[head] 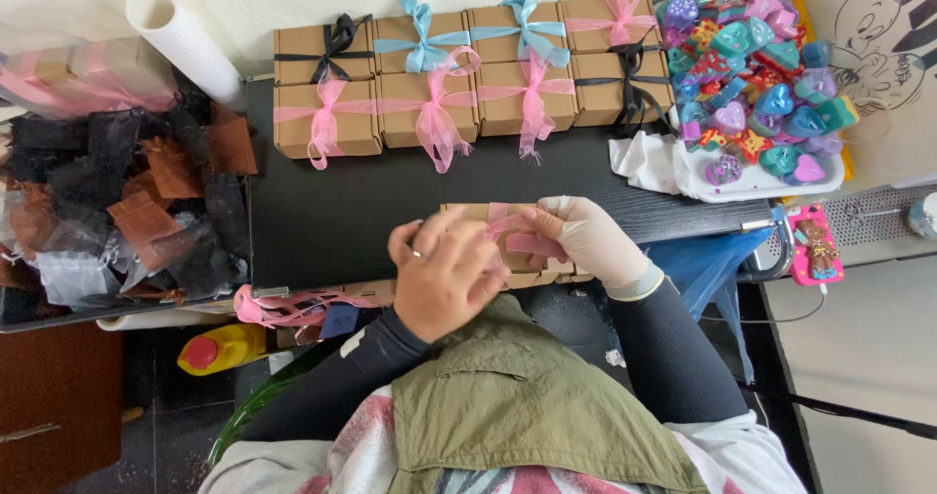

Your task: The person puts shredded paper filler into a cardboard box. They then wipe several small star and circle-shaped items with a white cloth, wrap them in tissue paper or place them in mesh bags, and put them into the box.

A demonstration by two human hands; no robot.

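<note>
A small brown cardboard box (pixel 476 213) lies at the near edge of the black table (pixel 332 201), with a pink ribbon (pixel 500 223) wrapped over it. My left hand (pixel 444 274), bare with a ring, covers the box's left part and pinches the ribbon. My right hand (pixel 586 238), in a pale glove, holds the ribbon's other end against the box's right side. Much of the box is hidden under both hands.
Two rows of ribbon-tied brown boxes (pixel 468 84) line the table's far edge. A white tray (pixel 742 184) of colourful soaps sits right, a bin of dark organza bags (pixel 117 201) left. Loose pink ribbons (pixel 283 307), a yellow bottle (pixel 229 346) and a pink phone (pixel 815 245) lie nearby.
</note>
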